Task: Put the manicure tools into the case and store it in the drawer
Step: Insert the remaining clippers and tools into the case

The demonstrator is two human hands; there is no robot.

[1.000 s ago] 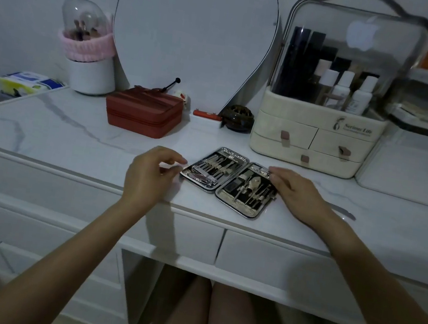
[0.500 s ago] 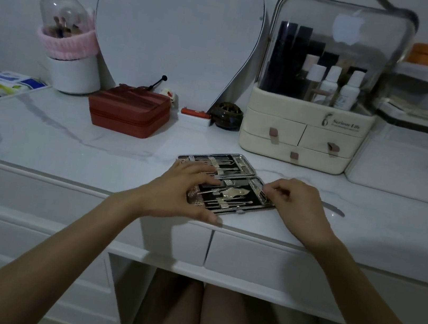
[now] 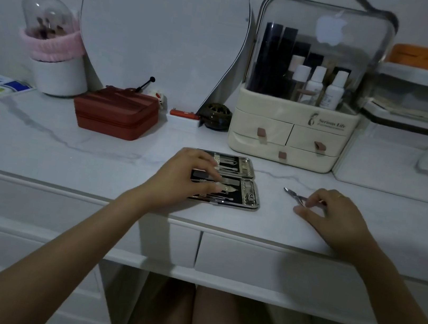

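Observation:
The manicure case (image 3: pixel 242 185) lies open and flat on the white marble dressing table (image 3: pixel 70 151), near its front edge, with several metal tools strapped into both black halves. My left hand (image 3: pixel 188 177) rests on the case's left part, fingers spread over the tools. To the right of the case, a metal cuticle nipper (image 3: pixel 294 195) lies on the tabletop, its jaws pointing left and away. My right hand (image 3: pixel 335 216) curls over the nipper's handles and pinches them. Two closed white drawers (image 3: pixel 275 265) run under the table's front edge.
A cream cosmetic organiser (image 3: pixel 292 134) with small drawers stands right behind the case. A red zip box (image 3: pixel 116 114) sits at the back left, by a white brush holder (image 3: pixel 55 66). Clear storage boxes (image 3: pixel 407 163) fill the right. A mirror leans on the wall.
The case has been turned square to the table edge. My right hand has moved right, off the case, to the nipper. My left hand has settled on the case.

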